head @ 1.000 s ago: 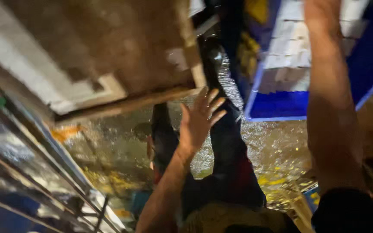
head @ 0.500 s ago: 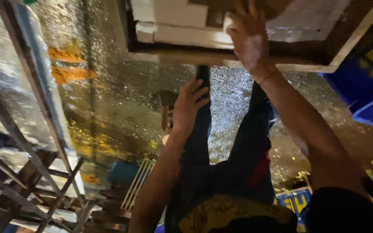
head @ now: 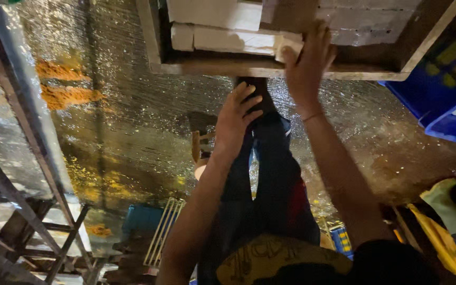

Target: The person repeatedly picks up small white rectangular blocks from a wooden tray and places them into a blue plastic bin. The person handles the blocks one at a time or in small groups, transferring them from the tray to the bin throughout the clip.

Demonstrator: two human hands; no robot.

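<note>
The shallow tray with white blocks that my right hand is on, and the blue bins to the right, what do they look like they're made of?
The shallow tray frame looks like bare, unfinished wood: pale, matte, square-edged boards. The white blocks look chalky and matte; foam, plaster or something softer, I cannot tell. The blue bins look like smooth moulded plastic, with a slight sheen.

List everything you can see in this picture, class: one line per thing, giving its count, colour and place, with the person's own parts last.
wooden tray: one, brown frame, top centre
white blocks: several, white, inside the tray
wet floor: one, shiny and grey, centre
blue crates: at least two, blue, right edge
metal frame: one, grey, left side
yellow cloth: one, yellow, lower right
left hand: one, open, just below the tray
right hand: one, fingers on the tray's front edge
</note>
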